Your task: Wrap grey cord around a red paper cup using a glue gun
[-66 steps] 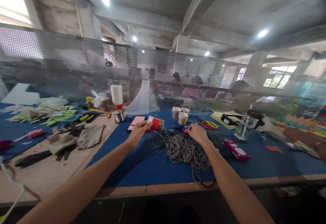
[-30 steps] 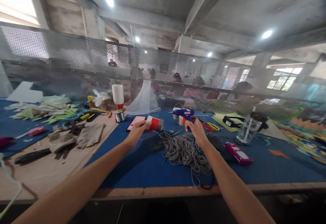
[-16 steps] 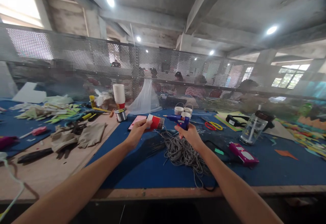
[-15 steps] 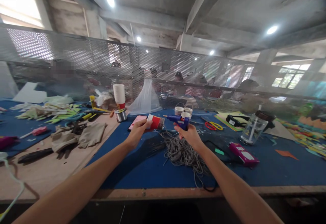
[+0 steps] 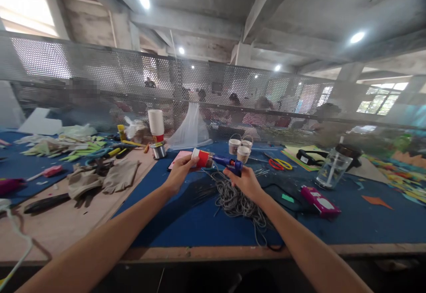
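My left hand (image 5: 181, 171) grips a red and white paper cup (image 5: 202, 158), tipped on its side with its darker, cord-coloured end toward the right. A blue glue gun (image 5: 229, 162) is held in my right hand (image 5: 244, 181), its nozzle pointing left and close against that end of the cup. Whether the tip touches the cup is too small to tell. Beneath my right hand lies a tangled heap of grey cord (image 5: 233, 197). Just beyond the glue gun stand several small cord-wrapped cups with handles (image 5: 243, 153).
Scissors (image 5: 280, 164), a clear drinking cup with a straw (image 5: 333, 168) and a magenta box (image 5: 320, 202) lie to the right. Leftward are a wire spool (image 5: 159, 151), stacked paper cups (image 5: 155, 124), a pink phone (image 5: 179, 157) and gloves (image 5: 120, 176). A perforated screen (image 5: 219, 93) stands behind.
My right hand has tilted the glue gun, and its nozzle has come left and slightly down to the cup's darker end. My left hand and the cup have barely moved.
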Demonstrator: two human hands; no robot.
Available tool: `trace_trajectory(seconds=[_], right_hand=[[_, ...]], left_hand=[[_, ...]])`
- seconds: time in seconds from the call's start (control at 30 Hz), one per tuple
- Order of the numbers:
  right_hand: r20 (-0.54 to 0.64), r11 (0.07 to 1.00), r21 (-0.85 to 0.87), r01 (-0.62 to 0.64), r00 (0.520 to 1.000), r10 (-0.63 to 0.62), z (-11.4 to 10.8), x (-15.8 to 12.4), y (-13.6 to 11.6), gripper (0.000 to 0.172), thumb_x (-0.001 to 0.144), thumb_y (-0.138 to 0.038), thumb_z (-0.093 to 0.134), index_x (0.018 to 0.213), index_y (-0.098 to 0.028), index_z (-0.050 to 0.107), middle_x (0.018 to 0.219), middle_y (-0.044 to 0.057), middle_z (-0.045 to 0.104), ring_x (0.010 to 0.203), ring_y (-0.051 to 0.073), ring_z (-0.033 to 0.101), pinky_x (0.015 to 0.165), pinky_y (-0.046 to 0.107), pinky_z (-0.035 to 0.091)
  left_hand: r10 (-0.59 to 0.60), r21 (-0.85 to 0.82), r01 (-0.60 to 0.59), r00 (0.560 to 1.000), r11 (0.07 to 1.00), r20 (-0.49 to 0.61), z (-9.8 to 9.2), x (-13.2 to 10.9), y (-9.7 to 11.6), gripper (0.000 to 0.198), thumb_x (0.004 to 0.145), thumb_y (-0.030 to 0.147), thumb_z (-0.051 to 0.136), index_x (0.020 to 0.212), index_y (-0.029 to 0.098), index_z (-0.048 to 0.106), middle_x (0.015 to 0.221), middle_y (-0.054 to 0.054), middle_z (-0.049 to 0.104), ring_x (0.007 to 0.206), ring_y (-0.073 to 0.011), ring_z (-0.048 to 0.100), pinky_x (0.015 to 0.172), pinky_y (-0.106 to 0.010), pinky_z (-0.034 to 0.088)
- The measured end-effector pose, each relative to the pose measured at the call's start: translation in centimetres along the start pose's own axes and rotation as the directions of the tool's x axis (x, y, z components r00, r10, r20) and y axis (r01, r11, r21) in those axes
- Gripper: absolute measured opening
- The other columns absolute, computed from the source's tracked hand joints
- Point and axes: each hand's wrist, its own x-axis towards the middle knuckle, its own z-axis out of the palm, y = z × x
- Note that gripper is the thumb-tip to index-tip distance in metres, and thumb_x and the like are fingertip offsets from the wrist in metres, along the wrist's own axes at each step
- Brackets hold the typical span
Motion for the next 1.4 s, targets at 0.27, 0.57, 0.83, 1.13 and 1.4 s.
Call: trace_trajectory(seconds=[0.27, 0.57, 0.83, 1.13, 1.4], right_hand=[[-0.002, 0.995, -0.089, 0.032, 0.999, -0.032, -0.10, -0.23, 0.15, 0.039, 0.084, -0.059, 0.060, 0.080, -0.019, 0.063, 0.050, -0.004, 0.054, 0.047, 0.014, 0.055, 0.053, 0.025, 0.043], [0.035, 0.993, -0.112, 0.044, 0.999, -0.040, -0.12, -0.33, 0.20, 0.039, 0.084, -0.060, 0.059, 0.078, -0.022, 0.060, 0.050, -0.004, 0.054, 0.048, 0.015, 0.053, 0.051, 0.025, 0.040], [0.042, 0.982, -0.180, 0.055, 0.998, -0.049, -0.37, -0.32, -0.33, 0.037, 0.086, -0.059, 0.058, 0.077, -0.022, 0.059, 0.051, -0.003, 0.055, 0.050, 0.016, 0.054, 0.051, 0.025, 0.040], [0.028, 0.982, -0.179, 0.065, 0.998, -0.061, -0.22, -0.24, 0.13, 0.035, 0.085, -0.058, 0.059, 0.083, -0.023, 0.060, 0.052, -0.003, 0.056, 0.049, 0.017, 0.055, 0.050, 0.025, 0.039], [0.039, 0.979, -0.194, 0.057, 0.998, -0.050, -0.29, -0.23, 0.23, 0.036, 0.085, -0.059, 0.059, 0.082, -0.023, 0.062, 0.051, -0.002, 0.057, 0.050, 0.017, 0.056, 0.051, 0.025, 0.040]], left_hand=[[0.004, 0.027, -0.004, 1.000, 1.000, -0.002, 0.06, -0.15, 0.25, 0.045, 0.076, 0.052, 0.071, 0.105, 0.017, 0.074, 0.113, -0.010, 0.072, 0.104, -0.0298, 0.063, 0.091, -0.042, 0.051], [0.014, 0.069, -0.013, 1.000, 0.998, -0.009, 0.31, -0.36, 0.59, 0.048, 0.076, 0.054, 0.070, 0.106, 0.016, 0.073, 0.111, -0.011, 0.072, 0.106, -0.0309, 0.063, 0.092, -0.043, 0.052], [0.019, 0.056, -0.018, 1.000, 0.998, -0.005, 0.23, -0.32, 0.47, 0.045, 0.077, 0.052, 0.070, 0.105, 0.017, 0.074, 0.109, -0.009, 0.072, 0.103, -0.0287, 0.063, 0.092, -0.041, 0.052], [0.019, 0.099, -0.017, 1.000, 0.995, -0.012, 0.36, -0.36, 0.68, 0.050, 0.075, 0.056, 0.071, 0.106, 0.016, 0.074, 0.111, -0.010, 0.073, 0.103, -0.0307, 0.064, 0.091, -0.042, 0.052], [0.029, 0.091, -0.026, 0.999, 0.995, -0.027, 0.23, -0.28, 0.46, 0.051, 0.074, 0.058, 0.071, 0.104, 0.017, 0.075, 0.110, -0.009, 0.074, 0.103, -0.0297, 0.065, 0.090, -0.040, 0.053]])
